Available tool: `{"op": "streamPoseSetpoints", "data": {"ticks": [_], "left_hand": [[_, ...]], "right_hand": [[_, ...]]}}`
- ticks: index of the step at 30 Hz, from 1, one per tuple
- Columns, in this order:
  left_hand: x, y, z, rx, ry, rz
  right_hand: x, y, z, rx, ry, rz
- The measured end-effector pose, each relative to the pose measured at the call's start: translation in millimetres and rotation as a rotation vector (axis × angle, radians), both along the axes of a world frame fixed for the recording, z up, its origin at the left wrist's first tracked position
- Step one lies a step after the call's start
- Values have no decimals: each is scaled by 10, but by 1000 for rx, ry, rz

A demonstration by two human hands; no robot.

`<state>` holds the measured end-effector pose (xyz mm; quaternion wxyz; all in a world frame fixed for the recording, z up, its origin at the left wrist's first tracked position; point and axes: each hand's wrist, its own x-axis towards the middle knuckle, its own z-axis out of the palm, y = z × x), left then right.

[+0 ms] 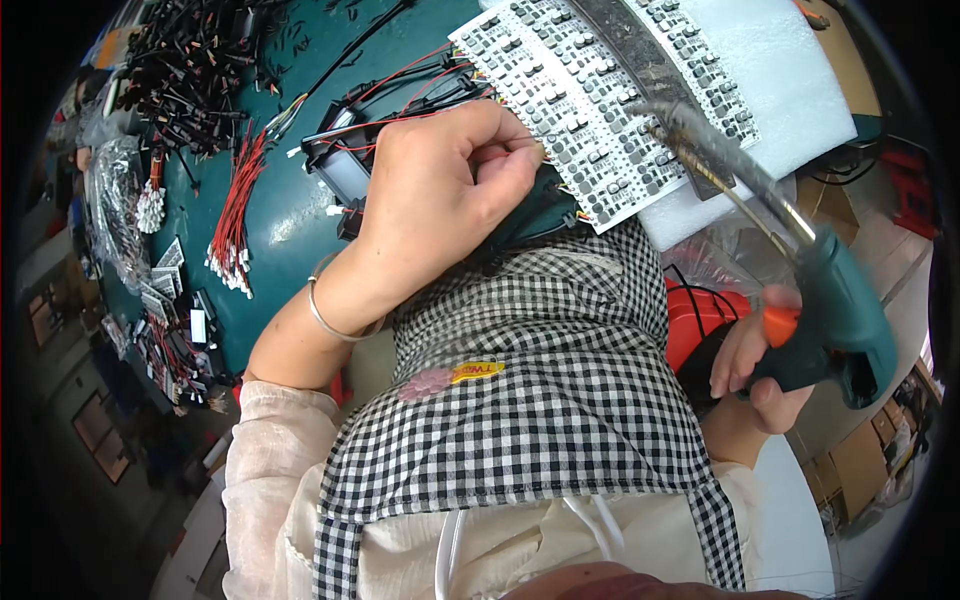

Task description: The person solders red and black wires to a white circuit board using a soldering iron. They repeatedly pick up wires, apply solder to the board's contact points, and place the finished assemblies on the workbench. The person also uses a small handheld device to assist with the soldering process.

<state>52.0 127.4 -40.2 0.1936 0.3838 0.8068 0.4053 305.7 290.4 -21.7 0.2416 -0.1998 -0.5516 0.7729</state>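
Note:
My left hand [435, 185] is closed in a pinch at the near left edge of a white circuit board panel [545, 70], with a thin wire [528, 141] at its fingertips. My right hand [745, 360] is wrapped round the grip of a green soldering gun [850, 300] with an orange trigger. The gun's metal front end points up and left over the panel, and its tip is smeared by motion. A dark, worn bar [640, 50] lies across the panel. Red and black wires [420, 85] run along the panel's left edge.
White foam [785, 75] lies under the panel. On the green table [300, 245] are a bundle of red wires [240, 190], a heap of black cables [200, 60] and a clear plastic bag [115, 200]. A red container [690, 320] stands below the foam, near my right hand.

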Motion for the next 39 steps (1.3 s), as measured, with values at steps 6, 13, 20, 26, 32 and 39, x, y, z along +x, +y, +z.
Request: {"op": "streamPoseSetpoints", "data": {"ticks": [6, 13, 20, 26, 32, 39], "left_hand": [[121, -29, -135, 51, -40, -11], [139, 19, -109, 33, 61, -5], [159, 3, -147, 44, 105, 12], [138, 11, -150, 62, 27, 26], [111, 26, -133, 42, 23, 3], [115, 30, -149, 49, 61, 10]], "right_hand": [[142, -2, 5, -60, -48, 49], [163, -123, -6, -141, -125, 21], [244, -127, 17, -233, -255, 73], [84, -226, -25, -165, -210, -25], [42, -226, 13, -186, -232, -14], [56, -210, -28, -159, -209, 4]]}}
